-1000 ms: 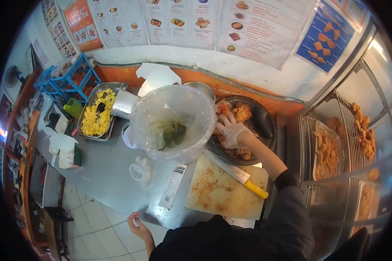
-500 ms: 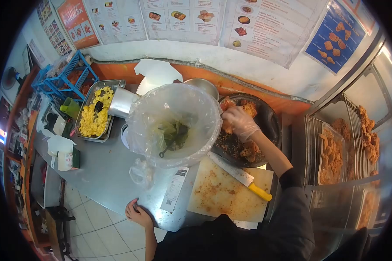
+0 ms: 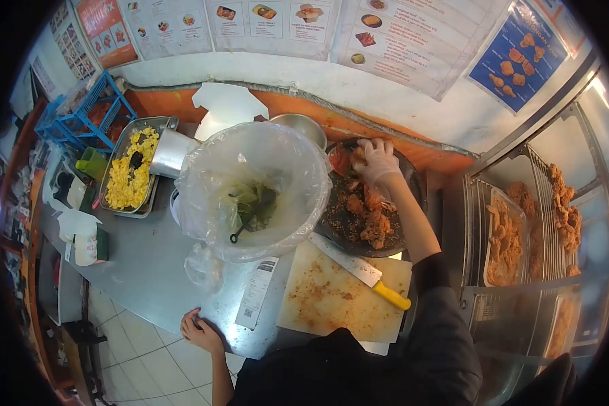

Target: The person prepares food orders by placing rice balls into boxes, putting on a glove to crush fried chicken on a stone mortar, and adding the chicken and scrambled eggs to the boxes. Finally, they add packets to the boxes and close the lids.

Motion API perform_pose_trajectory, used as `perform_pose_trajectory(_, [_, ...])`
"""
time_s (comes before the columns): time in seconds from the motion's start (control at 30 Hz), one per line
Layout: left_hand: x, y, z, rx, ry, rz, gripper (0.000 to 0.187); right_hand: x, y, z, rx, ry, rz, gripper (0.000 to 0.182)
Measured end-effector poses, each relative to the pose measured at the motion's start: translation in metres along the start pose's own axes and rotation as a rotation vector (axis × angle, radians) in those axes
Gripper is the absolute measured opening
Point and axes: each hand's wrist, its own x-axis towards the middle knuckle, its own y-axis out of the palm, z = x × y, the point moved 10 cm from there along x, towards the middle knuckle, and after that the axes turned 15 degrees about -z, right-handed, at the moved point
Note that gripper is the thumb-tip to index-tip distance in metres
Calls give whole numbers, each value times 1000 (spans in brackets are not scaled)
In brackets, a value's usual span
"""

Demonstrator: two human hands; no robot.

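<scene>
My right hand (image 3: 377, 162), in a clear plastic glove, reaches into the far side of a wide black mortar-like dish (image 3: 413, 203). Its fingers are curled down over something there, which they mostly hide. Below the hand, pieces of fried chicken (image 3: 371, 220) coated in reddish crumbs lie in the dish, and a red patch of what looks like chilli paste (image 3: 340, 161) sits by the fingers. My bare left hand (image 3: 199, 331) rests at the front edge of the steel table (image 3: 162, 271), fingers apart and holding nothing.
A cutting board (image 3: 318, 298) bears a yellow-handled knife (image 3: 358, 271). Left of the dish stands a plastic-lined tub (image 3: 196, 196) with green leaves and tongs. A printed slip (image 3: 256, 294), a tray of yellow egg (image 3: 130, 179) and a carton (image 3: 88, 245) lie further left; a fried chicken cabinet (image 3: 477, 223) stands right.
My right hand has moved from the chicken toward the far rim of the dish, uncovering chicken pieces in the middle. The whole view has shifted slightly; my left hand stays at the table edge.
</scene>
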Motion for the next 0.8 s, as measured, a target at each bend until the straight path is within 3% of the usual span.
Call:
perform_pose_trajectory(0.03, [-1,-1,-1,4,-1,-3,21,-1,-9,6,41,7,112,51])
perform_pose_trajectory(0.13, [3,-1,5,-2,35,-11,21,-19,-76,17,133,173,7,52])
perform_pose_trajectory(0.17, [2,-1,3,-5,56,-17,21,-34,-74,10,17,295,74,52])
perform_pose_trajectory(0.2, [0,2,4,-7,48,-14,21,-36,-78,17,10,289,75,52])
perform_pose_trajectory(0.27, [2,-4,-1,29,17,-10,21,-95,-33,21,80,469,769,49])
perform_pose_trajectory(0.3, [1,-4,1,28,18,-6,21,-108,-15,13,77,472,771,49])
perform_pose_trajectory(0.37, [1,-1,3,48,36,-18,20,-90,6,6,44,245,293,49])
perform_pose_trajectory(0.47, [1,-4,0,50,16,-14,19,-92,-1,27,58,161,332,40])
perform_pose_trajectory(0.6, [4,-1,1,28,13,-12,20,-84,-14,30,265,237,353,32])
perform_pose_trajectory(0.67, [2,-1,3,22,13,-6,21,-66,-72,21,481,460,42,32])
perform_pose_trajectory(0.73, [0,-2,5,33,10,-5,21,-32,-86,1,318,337,-189,36])
perform_pose_trajectory(0.77, [2,-2,4,24,16,-15,21,-20,-92,-4,318,343,-184,36])
perform_pose_trajectory(0.8, [1,-2,5,22,21,-14,21,-12,-86,-11,315,436,14,38])
